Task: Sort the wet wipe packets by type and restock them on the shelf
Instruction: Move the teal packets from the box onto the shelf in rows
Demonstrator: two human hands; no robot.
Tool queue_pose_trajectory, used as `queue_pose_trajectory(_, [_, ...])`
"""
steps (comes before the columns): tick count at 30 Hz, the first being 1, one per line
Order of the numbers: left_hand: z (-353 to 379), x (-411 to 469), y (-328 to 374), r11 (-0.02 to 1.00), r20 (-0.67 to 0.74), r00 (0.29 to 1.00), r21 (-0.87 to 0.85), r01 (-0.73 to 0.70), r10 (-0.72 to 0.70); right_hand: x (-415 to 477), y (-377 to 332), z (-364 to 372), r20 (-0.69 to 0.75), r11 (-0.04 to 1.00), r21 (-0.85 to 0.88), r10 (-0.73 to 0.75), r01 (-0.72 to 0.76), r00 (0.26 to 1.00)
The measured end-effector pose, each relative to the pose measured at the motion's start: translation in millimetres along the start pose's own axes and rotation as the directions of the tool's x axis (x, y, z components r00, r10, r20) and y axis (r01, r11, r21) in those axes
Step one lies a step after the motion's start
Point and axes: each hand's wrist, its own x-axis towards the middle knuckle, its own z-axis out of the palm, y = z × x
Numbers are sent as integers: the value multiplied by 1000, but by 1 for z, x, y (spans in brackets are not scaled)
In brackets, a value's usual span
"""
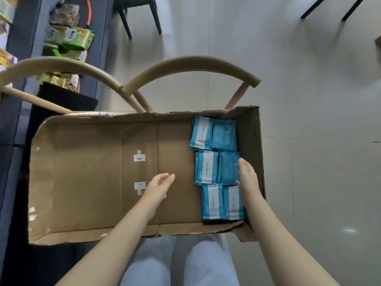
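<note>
An open cardboard box lies in front of me across two wooden chairs. Several blue and white wet wipe packets stand in rows at its right end. My right hand reaches into the box along the right edge of the packets, fingers straight and touching the middle row. My left hand hovers over the bare box floor left of the packets, fingers loosely apart and holding nothing. At the upper left, a dark shelf holds green and yellow packs.
Two curved wooden chair backs rise behind the box. Black chair legs stand farther back on the pale tiled floor. More dark legs cross the top right corner. My light trousers show below the box.
</note>
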Motion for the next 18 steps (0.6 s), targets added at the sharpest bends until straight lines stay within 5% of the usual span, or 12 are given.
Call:
queue_pose_trajectory(10, [95,136,97,998,-53,999,-62,-7,3,153,-46,30,95,986,-165,-6,21,995])
queue_pose_trajectory(18, [117,169,104,999,-198,979,-7,50,-51,166,-33,55,-29,881,-460,-138,110,990])
